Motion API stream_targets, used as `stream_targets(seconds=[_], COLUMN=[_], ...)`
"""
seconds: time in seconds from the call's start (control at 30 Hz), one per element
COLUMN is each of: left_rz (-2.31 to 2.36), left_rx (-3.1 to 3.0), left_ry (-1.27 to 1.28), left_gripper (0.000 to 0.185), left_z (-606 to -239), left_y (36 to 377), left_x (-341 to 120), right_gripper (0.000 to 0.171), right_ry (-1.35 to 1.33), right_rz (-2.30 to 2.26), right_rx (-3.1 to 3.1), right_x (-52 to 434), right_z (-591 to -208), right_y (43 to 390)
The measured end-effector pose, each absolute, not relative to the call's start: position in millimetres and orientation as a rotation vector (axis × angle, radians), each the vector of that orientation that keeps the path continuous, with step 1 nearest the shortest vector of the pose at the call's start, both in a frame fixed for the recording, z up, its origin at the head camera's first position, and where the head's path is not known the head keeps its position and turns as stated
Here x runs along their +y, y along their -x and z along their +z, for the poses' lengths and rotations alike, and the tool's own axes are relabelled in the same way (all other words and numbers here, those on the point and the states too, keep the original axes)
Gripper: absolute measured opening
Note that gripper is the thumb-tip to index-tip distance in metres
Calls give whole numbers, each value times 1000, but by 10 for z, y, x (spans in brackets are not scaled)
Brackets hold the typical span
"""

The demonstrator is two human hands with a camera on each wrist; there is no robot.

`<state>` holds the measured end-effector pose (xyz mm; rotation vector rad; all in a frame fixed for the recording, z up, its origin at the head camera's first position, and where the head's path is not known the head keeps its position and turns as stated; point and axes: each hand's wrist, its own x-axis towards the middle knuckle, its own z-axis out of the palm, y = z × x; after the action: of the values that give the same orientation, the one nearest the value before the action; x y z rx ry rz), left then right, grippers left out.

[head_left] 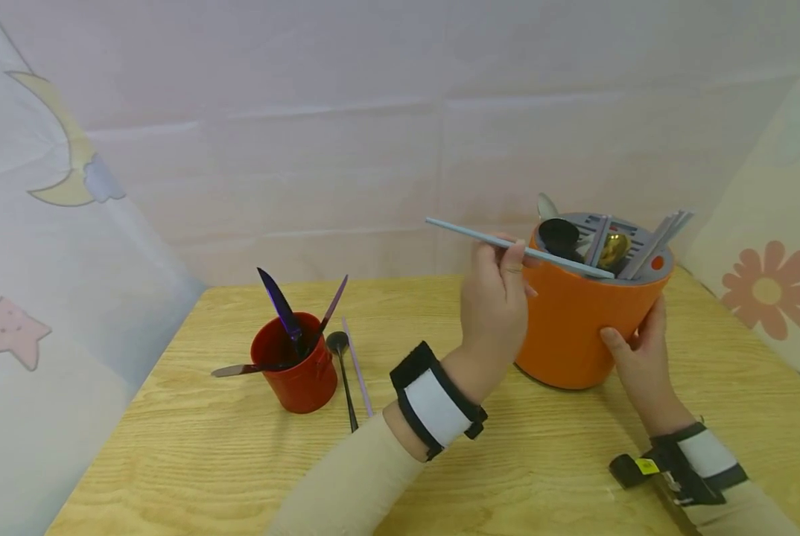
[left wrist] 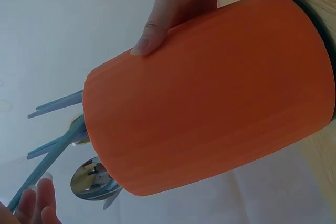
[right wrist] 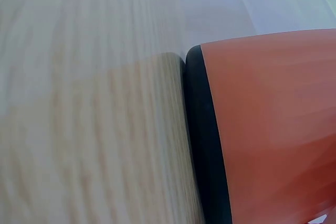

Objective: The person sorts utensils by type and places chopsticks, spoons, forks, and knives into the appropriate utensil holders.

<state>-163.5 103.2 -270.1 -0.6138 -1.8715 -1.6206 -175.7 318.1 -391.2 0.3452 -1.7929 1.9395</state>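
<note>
My left hand pinches a pale blue chopstick and holds it level, its far end lying over the rim of the orange utensil holder. The holder's grey slotted top carries several spoons and chopsticks. My right hand rests against the holder's right side, thumb and fingers around it. In the left wrist view the orange holder fills the frame, with the right hand's fingers on its wall and a spoon bowl sticking out. The right wrist view shows only the holder's base.
A small red cup at the left of the wooden table holds a purple knife and other cutlery. A dark spoon and a pale chopstick lie beside it. Fabric walls close in behind and on both sides.
</note>
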Motion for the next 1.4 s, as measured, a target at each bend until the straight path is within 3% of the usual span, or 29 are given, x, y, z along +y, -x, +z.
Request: stream_targets(seconds=[0.27,0.5,0.8,0.93,1.07,1.23,1.4], left_rz=[-910,-955,-908,-589,-271,-241,-163], left_rx=[-2439,-2676,-2877,-3019,-3180,-3301,-3338], left_ry=[629,632,403,289,185,146,67], left_gripper=[27,43,36,35,21,26,15], left_z=[-2565,-2639,-3000,-3190,-3336,-3447,-3538], left_y=[1663,1597,1619,1627,1641,1662,1675], left_x=[1230,1258,952,716,434,102,-113], right_gripper=[85,86,90,89,89,89,88], right_ry=[-363,-357,-384,-393,-395,-394,-390], right_rz=[1935,1932,1989,1985,1979,1971,1967], right_rx=[-1787,-1787,-1719,-1709,-1709,-1710,-1720], right_x=[3177,3177,3215,3233,3246,3269,3281], right_z=[-3926,-3932,-3902,-3902,-3908,-3921,-3919], right_y=[1778,1781,1770,1774,1798,1811,1802])
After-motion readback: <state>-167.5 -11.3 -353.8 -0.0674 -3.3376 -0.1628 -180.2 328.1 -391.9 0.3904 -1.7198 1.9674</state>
